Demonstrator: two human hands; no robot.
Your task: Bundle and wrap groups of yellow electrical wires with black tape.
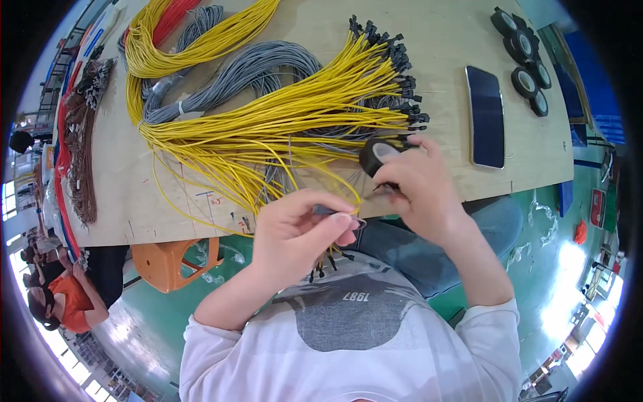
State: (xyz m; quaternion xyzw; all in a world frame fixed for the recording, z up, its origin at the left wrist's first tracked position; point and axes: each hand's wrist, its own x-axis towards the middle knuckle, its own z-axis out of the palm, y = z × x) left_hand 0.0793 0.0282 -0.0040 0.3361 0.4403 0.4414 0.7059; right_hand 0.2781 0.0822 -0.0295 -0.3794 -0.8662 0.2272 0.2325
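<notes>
With left hand [291,231] nearly closed, pinches yellow wire [360,198] between thumb and finger, in front of the white and gray shirt [358,315]. With right hand [429,187] half curled, holds black tape [367,159] between thumb and fingers, just beyond and right of left hand. Hard to tell just how tight, because of blur. Tips the tape on a slant, round hole facing up and to the right.

Bends the held wire in a loop: out from the big yellow bundle [268,120], across to the right, then down to the fingertips, pointing toward the body. Lets short black-tipped ends [321,273] hang below left hand, pointing the same way. Hard to tell how many wires in the pinch.

On the table [442,47], see the yellow bundle lying long from left to right, fanning out toward black plugs [402,60] at the right. See a gray bundle [281,53] bent beside it, on the far side. Farther right, see a phone [487,117], long way running away from the body, and near it, more tape rolls [534,65]. At far left, see brown wires [84,174] lying lengthwise from far to near, and by the near edge, an orange stool [155,264].
</notes>
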